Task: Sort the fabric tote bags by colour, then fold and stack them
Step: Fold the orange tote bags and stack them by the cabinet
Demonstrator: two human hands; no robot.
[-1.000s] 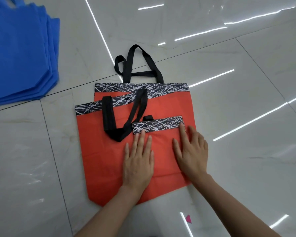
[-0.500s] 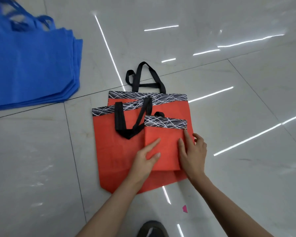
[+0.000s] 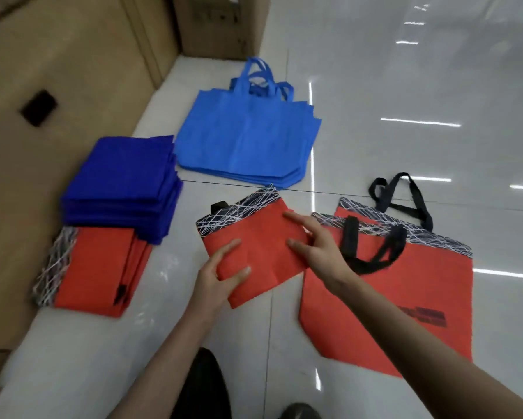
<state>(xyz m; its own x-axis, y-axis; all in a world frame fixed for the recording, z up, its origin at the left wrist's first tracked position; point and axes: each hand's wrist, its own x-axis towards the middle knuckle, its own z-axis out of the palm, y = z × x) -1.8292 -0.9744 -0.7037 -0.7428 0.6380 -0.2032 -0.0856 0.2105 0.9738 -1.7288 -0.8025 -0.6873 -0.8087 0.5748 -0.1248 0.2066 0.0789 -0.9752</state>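
A folded orange tote bag with a black-and-white patterned band is lifted off the floor, left of the unfolded orange bags. My left hand pinches its near left corner. My right hand holds its right edge, fingers spread over the cloth. A stack of folded orange bags lies at the left, with a stack of folded dark blue bags just behind it. Unfolded lighter blue bags lie flat further back.
Large cardboard boxes stand along the left side and at the back. The glossy white tiled floor stretches to the right. My dark shoes show at the bottom edge.
Both hands have picked the folded orange bag up off the unfolded orange pile and carried it left. My view has swung left, showing the folded stacks and the boxes.
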